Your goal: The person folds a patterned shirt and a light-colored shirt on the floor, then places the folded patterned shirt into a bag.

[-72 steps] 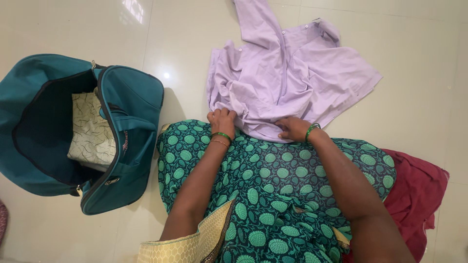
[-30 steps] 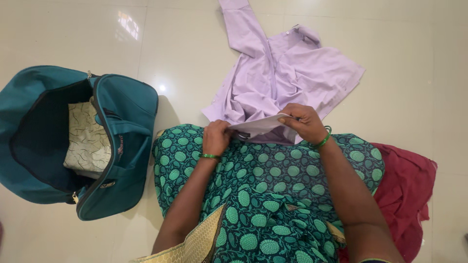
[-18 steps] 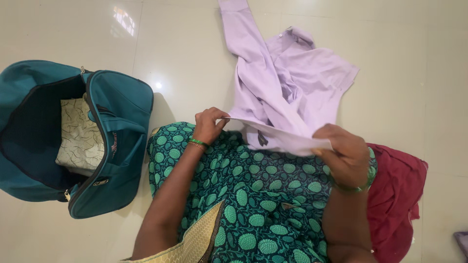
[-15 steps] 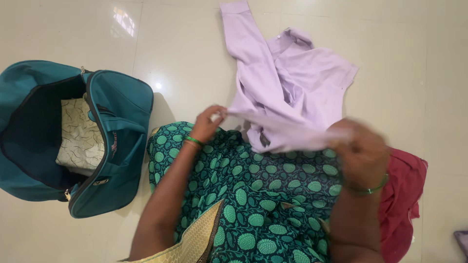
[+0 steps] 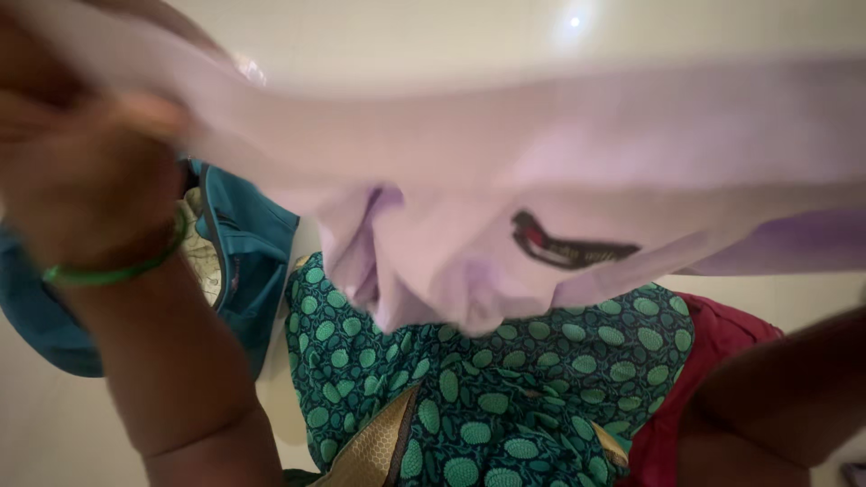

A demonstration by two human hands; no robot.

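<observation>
A blurred left hand (image 5: 86, 171) grips a pale lilac cotton shirt (image 5: 505, 207) stretched up close above a green-patterned lap (image 5: 505, 388), beside a teal fabric bag (image 5: 248, 243).

The lilac shirt (image 5: 505, 180) is off the floor, stretched wide and blurred across the upper view close to the camera. Its lower folds sag in the middle, and a small dark label (red at one end) faces the camera.

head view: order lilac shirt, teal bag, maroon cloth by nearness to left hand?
1. Lilac shirt: gripped by the left hand, lifted across the frame.
2. Teal bag: on the floor just beyond the wrist.
3. Maroon cloth: far right, beside the lap.
</observation>
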